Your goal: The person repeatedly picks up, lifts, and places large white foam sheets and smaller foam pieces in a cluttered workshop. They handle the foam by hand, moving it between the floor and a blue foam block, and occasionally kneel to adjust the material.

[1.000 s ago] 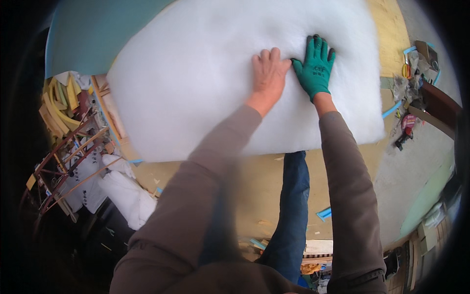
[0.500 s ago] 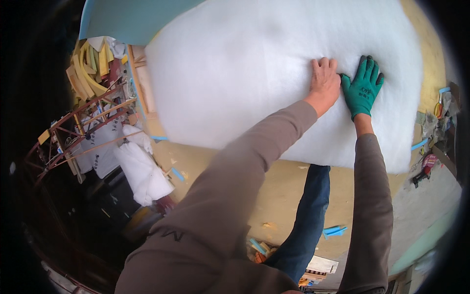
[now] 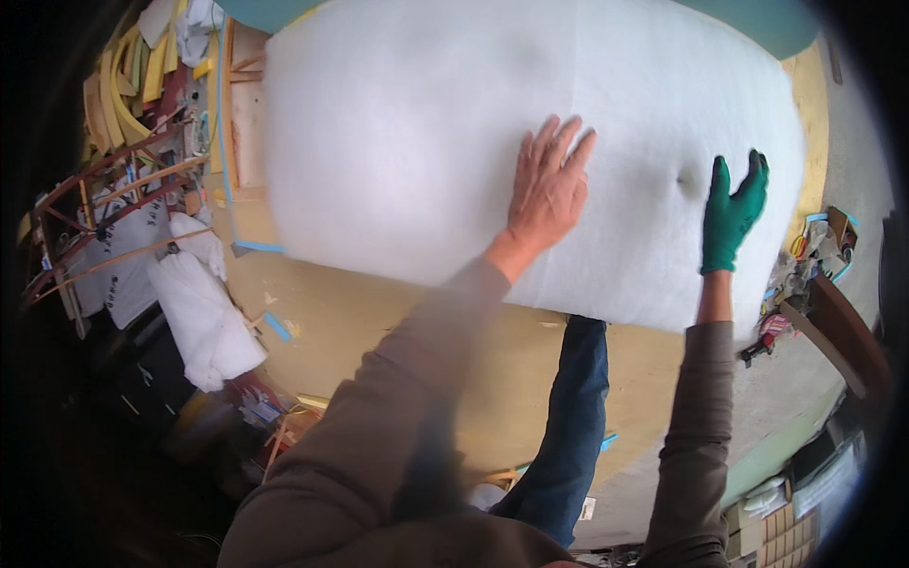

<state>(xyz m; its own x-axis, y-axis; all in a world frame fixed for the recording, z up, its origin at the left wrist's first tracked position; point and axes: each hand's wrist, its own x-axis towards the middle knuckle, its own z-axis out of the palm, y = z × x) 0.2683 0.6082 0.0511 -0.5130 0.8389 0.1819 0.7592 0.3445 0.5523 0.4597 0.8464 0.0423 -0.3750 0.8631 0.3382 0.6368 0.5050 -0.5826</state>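
White padding [image 3: 398, 161] over tan surface [image 3: 327, 293], wood scraps [image 3: 119, 85] at left

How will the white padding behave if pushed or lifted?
The white padding will probably compress under a push: a dimple shows beside the gloved right hand. It's likely light for its size, given its fluffy look. Lifted by one edge, it may flop, judging by its soft outline.
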